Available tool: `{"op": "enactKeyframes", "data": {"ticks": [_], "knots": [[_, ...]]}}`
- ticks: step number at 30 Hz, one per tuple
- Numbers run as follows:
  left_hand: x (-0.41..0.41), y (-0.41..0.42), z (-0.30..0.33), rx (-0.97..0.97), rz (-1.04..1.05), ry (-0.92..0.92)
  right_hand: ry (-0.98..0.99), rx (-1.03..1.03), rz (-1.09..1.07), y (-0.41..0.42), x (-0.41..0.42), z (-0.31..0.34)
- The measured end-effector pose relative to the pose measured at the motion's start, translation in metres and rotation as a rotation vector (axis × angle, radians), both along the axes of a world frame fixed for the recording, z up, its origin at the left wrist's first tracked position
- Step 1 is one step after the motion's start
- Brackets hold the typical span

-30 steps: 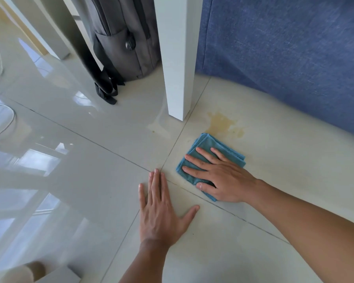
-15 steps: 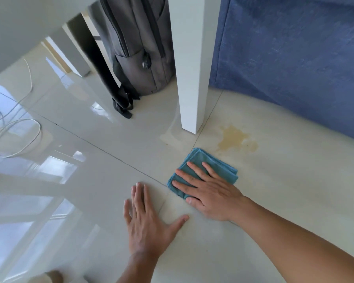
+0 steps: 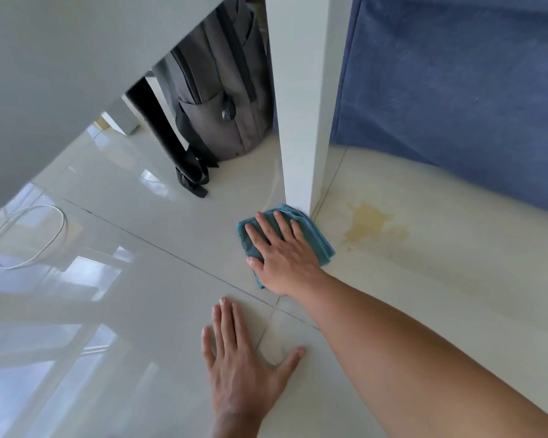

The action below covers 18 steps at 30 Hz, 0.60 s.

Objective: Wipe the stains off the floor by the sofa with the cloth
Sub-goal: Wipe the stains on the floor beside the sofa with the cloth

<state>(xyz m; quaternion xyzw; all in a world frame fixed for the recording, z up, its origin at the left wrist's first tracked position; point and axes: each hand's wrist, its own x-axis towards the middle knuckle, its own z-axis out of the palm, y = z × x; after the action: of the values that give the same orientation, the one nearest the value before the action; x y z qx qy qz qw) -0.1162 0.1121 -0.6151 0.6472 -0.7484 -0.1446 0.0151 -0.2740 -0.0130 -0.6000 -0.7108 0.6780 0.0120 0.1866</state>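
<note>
A folded blue cloth (image 3: 317,238) lies flat on the glossy cream floor tile, its far corner touching the foot of a white table leg (image 3: 301,121). My right hand (image 3: 282,251) presses down on the cloth with fingers spread. A yellowish stain (image 3: 366,221) marks the tile just right of the cloth, in front of the blue sofa (image 3: 456,83); the cloth does not cover it. My left hand (image 3: 241,368) rests palm-down on the bare floor, nearer to me, holding nothing.
A grey backpack (image 3: 219,99) leans behind the table leg, its black straps (image 3: 192,181) trailing on the floor. A white cable (image 3: 38,235) loops on the tiles at the left. The white tabletop's underside (image 3: 60,74) overhangs the upper left.
My right hand has slid the cloth away from me, up to the table leg. The left hand stays planted. The view has dipped lower, bringing the tabletop into sight.
</note>
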Motion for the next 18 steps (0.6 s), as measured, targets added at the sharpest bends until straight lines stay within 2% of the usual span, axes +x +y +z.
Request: {"op": "enactKeyframes", "data": {"ticks": [3, 8, 11, 15, 18], "knots": [[0.003, -0.001, -0.002, -0.015, -0.004, -0.006, -0.008, -0.015, -0.043, 0.002, 0.005, -0.002], [0.000, 0.000, -0.002, -0.004, -0.006, -0.010, -0.034, 0.056, 0.016, 0.005, -0.008, 0.000], [0.001, 0.000, -0.001, -0.016, -0.003, -0.008, -0.057, 0.073, 0.104, 0.016, -0.014, 0.004], [0.000, 0.001, -0.002, -0.021, -0.016, -0.008, -0.080, 0.063, 0.326, 0.045, -0.030, 0.004], [0.000, 0.000, -0.003, -0.038, -0.011, -0.019, -0.053, 0.064, 0.319, 0.046, -0.029, 0.001]]}}
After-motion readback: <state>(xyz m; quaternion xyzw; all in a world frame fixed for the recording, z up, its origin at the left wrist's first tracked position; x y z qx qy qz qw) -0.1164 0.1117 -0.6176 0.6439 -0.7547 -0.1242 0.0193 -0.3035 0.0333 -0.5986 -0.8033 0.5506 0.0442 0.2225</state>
